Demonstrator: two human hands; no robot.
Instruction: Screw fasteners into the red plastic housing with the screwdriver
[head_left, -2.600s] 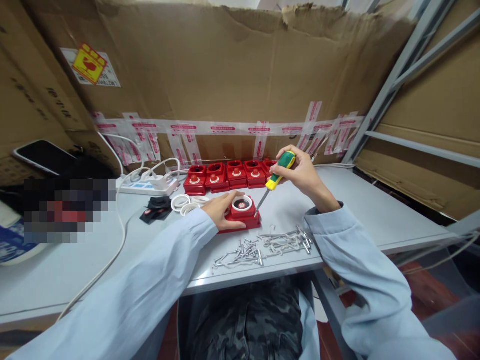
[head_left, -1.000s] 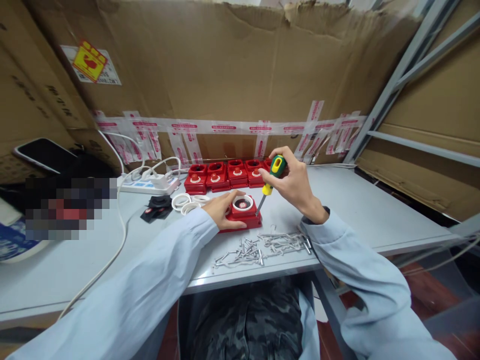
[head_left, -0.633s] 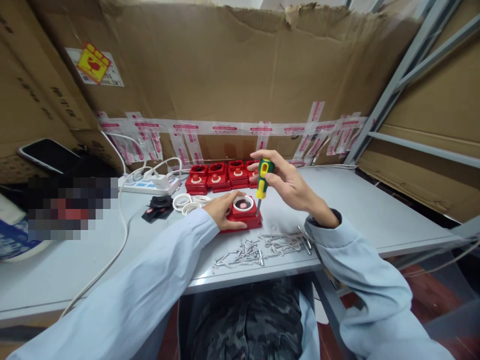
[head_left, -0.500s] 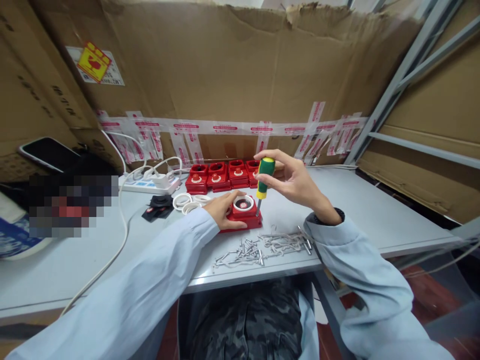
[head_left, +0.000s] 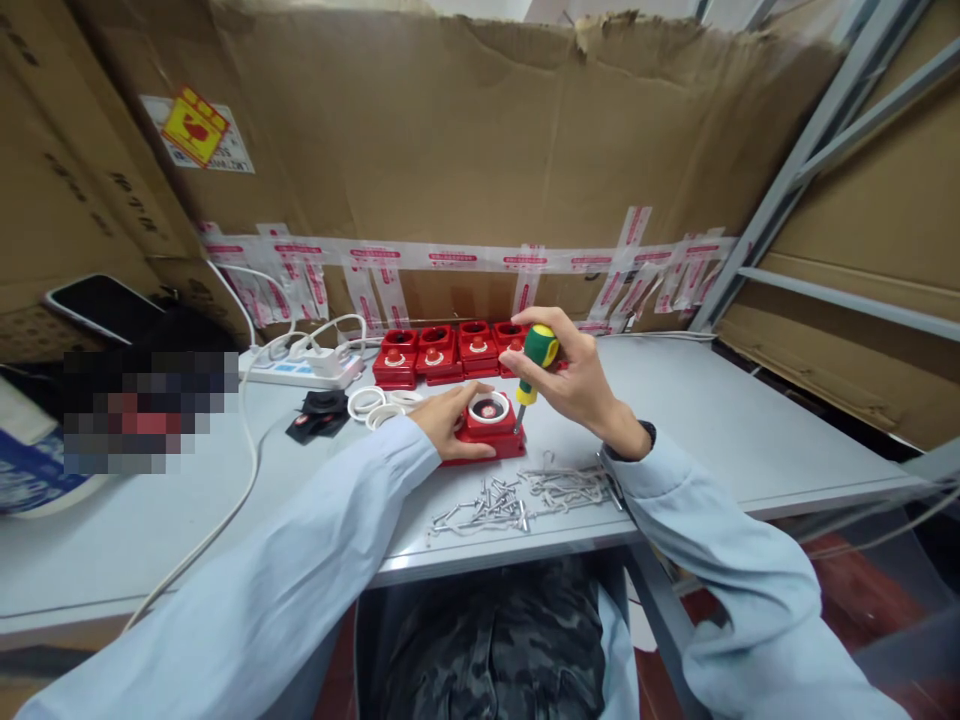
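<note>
Red plastic, the box (head_left: 486,432) sits on the grey desk (head_left: 712,420) just in front of the person, near the front edge and a little left of the middle. Its white ring (head_left: 488,407) faces up. The left hand (head_left: 448,420) lies flat against the box's left side, fingers spread and curled lightly round the edge, pinning it down rather than gripping it.

Over the box's right corner stands the screwdriver (head_left: 531,366). Its long axis runs close to upright, leaning slightly to the right and away, with the green-and-yellow handle high and the tip down at the box's near-right corner. Whether the tip sits in a screw head is too small to tell. The right hand (head_left: 577,378) is closed round the handle, thumb and fingertips wrapped near the top.

So the box lies below and left of the right hand, directly against the left one; the left hand is the nearer.

Screws (head_left: 517,495) lie scattered loose just on the near side of the box. A row of boxes (head_left: 450,350) stands on the far side, against the cardboard wall (head_left: 450,160). Spare rings (head_left: 375,405) sit to the left.
</note>
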